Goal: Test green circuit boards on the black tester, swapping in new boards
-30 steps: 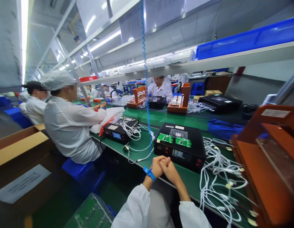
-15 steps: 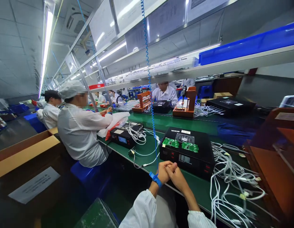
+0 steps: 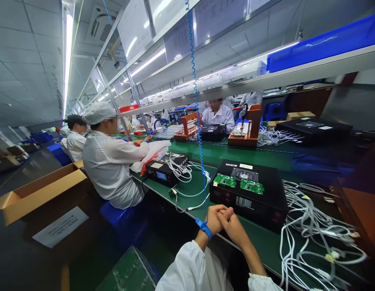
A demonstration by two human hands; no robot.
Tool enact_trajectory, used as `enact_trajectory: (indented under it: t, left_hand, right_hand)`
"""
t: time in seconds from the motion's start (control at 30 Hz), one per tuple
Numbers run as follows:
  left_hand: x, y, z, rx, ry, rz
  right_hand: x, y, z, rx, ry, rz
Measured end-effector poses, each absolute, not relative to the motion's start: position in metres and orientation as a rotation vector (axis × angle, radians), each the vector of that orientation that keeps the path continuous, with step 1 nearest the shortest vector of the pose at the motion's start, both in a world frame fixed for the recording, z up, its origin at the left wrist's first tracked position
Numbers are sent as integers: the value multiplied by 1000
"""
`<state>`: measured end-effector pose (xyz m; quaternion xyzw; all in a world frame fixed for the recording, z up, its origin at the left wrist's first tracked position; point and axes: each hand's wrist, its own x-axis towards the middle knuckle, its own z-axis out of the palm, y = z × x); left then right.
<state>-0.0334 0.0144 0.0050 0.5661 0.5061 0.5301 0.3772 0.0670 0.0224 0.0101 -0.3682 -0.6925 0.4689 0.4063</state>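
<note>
My left hand (image 3: 215,219) and my right hand (image 3: 233,227) are clasped together at the front edge of the green bench, their fingers folded over each other. No object shows in either hand. Around my left wrist sits a blue wrist strap (image 3: 204,228), and a coiled blue cord (image 3: 199,133) hangs down towards it. Just beyond the hands stands a black box (image 3: 266,173) with a fan grille and red switches. On its top lie two green circuit boards, a left one (image 3: 225,180) and a right one (image 3: 252,186).
White cables (image 3: 308,218) lie in a tangle right of the box. Left of it stands a smaller black unit (image 3: 160,174) with a lit screen and cables. A co-worker (image 3: 111,161) sits at left, near an open carton (image 3: 48,182). A metal shelf (image 3: 235,87) crosses above the bench.
My view has turned slightly left, so the bench and its things appear further right. My hands stay clasped, and the boards have not moved on the box.
</note>
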Motion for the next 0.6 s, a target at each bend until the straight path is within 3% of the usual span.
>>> enact_trajectory:
  t: [0.6]
  left_hand:
    - [-33,13,10,1472,1309,1307]
  right_hand:
    - [67,20,10,-917,-1751,1134]
